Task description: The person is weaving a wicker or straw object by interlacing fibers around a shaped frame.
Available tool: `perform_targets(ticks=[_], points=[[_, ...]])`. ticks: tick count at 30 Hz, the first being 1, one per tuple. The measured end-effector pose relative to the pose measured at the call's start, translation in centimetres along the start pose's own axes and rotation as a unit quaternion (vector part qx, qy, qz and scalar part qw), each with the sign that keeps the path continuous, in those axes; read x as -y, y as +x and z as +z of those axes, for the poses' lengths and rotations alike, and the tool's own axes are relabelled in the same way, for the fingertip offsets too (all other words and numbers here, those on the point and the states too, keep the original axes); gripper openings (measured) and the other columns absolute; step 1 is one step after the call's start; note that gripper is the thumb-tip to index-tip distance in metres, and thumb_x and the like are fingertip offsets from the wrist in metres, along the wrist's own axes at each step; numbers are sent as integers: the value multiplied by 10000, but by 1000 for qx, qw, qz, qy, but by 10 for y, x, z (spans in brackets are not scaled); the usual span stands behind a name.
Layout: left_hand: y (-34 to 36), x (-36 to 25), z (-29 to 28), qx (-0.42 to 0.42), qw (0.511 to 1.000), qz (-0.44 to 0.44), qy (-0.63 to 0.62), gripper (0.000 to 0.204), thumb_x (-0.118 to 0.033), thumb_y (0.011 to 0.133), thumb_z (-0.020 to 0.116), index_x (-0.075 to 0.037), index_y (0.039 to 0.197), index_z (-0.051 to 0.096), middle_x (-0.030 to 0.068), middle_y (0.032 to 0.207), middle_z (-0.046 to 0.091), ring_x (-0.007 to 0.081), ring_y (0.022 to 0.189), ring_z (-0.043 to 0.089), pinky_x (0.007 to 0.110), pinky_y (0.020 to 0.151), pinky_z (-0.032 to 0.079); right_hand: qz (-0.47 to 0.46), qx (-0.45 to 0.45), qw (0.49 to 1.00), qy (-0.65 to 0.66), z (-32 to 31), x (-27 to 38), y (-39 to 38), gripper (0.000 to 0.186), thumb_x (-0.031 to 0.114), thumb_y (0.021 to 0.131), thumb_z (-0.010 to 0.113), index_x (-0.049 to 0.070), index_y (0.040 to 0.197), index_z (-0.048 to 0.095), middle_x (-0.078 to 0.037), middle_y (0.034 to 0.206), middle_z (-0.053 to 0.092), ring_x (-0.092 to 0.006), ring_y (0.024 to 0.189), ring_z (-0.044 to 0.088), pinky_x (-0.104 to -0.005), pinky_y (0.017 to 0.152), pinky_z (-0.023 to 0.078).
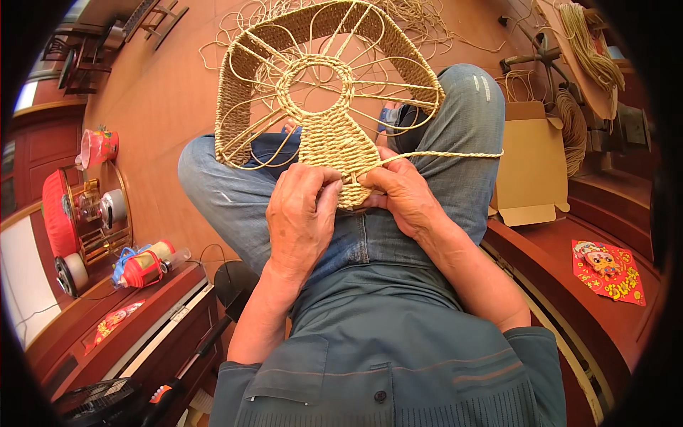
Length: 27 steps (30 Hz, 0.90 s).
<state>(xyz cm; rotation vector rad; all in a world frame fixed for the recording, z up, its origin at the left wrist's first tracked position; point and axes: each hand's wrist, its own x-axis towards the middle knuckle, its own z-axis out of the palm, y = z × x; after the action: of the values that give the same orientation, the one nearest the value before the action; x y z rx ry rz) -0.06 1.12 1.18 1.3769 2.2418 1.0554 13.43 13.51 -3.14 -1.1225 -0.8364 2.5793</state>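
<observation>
A half-round basket frame of straw-coloured cord rests across my knees, its woven wall (233, 92) curving round the far side. Thin looped ribs run from that wall to a wrapped ring (282, 91) in the middle. From the ring a tightly woven panel (331, 142) extends toward my lap. My left hand (302, 210) is closed at the panel's near left edge, fingertips pinched on the weave. On the right edge, my right hand (407, 196) grips the panel between thumb and fingers. A loose twisted cord (455, 154) passes over that hand and stretches right across my knee.
Loose cord (420, 21) lies tangled on the tiled floor beyond the basket. An open cardboard box (530, 171) stands at my right, below hanging cord bundles (590, 46). To the left are a red thermos-like container (146, 267) and a pink bucket (98, 147). I sit on a dark-red wooden bench (548, 263).
</observation>
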Motion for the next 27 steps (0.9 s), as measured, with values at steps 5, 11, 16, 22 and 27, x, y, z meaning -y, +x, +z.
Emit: perform_targets(ticks=[5, 11, 16, 22, 27], points=[[5, -5, 2, -2, 998, 42, 55, 113, -4, 873, 790, -29, 948, 710, 92, 891, 663, 254, 806, 655, 373, 719, 536, 35, 20, 999, -5, -7, 5, 3, 454, 52, 914, 669, 34, 1353, 559, -40, 1094, 732, -95, 878, 709, -243, 726, 584], [8, -17, 2, 25, 987, 74, 139, 112, -28, 876, 760, -27, 934, 665, 119, 899, 619, 331, 887, 643, 440, 794, 527, 58, 58, 997, 11, -18, 6, 7, 447, 66, 928, 698, 69, 1356, 568, -22, 1105, 733, -77, 900, 698, -236, 798, 577], [11, -17, 7, 35, 982, 87, 165, 124, -16, 877, 713, -22, 944, 609, 144, 888, 571, 353, 896, 612, 464, 814, 511, 57, 72, 996, 14, -16, 5, 6, 448, 64, 930, 712, 73, 1356, 575, -18, 1094, 736, -69, 905, 692, -239, 785, 574], [4, -4, -6, -4, 1000, -2, 7, 128, 18, 880, 681, -11, 959, 585, 122, 891, 584, 285, 796, 614, 402, 736, 520, -29, 5, 999, 19, -4, -5, -4, 477, 39, 915, 741, 27, 1356, 560, -49, 1051, 741, -113, 869, 705, -256, 745, 565], [-10, -6, -1, 22, 985, -104, -138, 104, 12, 986, 649, -18, 1081, 620, 61, 963, 693, 106, 791, 646, 287, 724, 536, -52, -19, 998, -9, -1, -8, -5, 538, 32, 914, 743, -23, 1398, 514, -52, 1031, 729, -76, 756, 623, -225, 660, 497]])
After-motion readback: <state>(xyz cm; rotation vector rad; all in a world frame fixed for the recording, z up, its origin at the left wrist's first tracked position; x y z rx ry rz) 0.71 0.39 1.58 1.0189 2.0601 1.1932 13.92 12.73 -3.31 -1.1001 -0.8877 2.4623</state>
